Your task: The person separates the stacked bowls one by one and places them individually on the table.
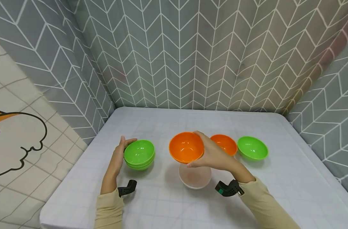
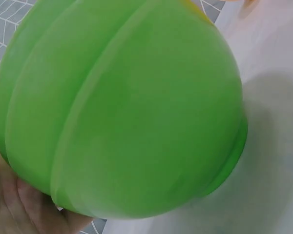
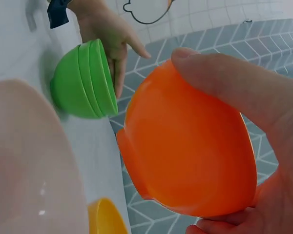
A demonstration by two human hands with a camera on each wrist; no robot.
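My right hand [image 1: 212, 154] grips an orange bowl [image 1: 186, 147] by its sides, thumb on one side and fingers on the other. In the right wrist view the orange bowl [image 3: 185, 146] hangs raised above the table. Below it, nearer me, stands a white bowl [image 1: 195, 179] with a pinkish inside. At the left my left hand [image 1: 116, 157] lies along the outer side of a stack of three green bowls [image 1: 139, 154], fingers extended. The left wrist view shows the green stack [image 2: 151, 112] close up, with the hand [image 2: 29, 204] against its rims.
Right of the held bowl sit another orange bowl [image 1: 226, 143] and a single green bowl [image 1: 252, 148], close together. A yellow bowl [image 3: 106, 217] appears in the right wrist view, mostly hidden in the head view. Patterned curtains [image 1: 179, 57] border the white table [image 1: 162, 206].
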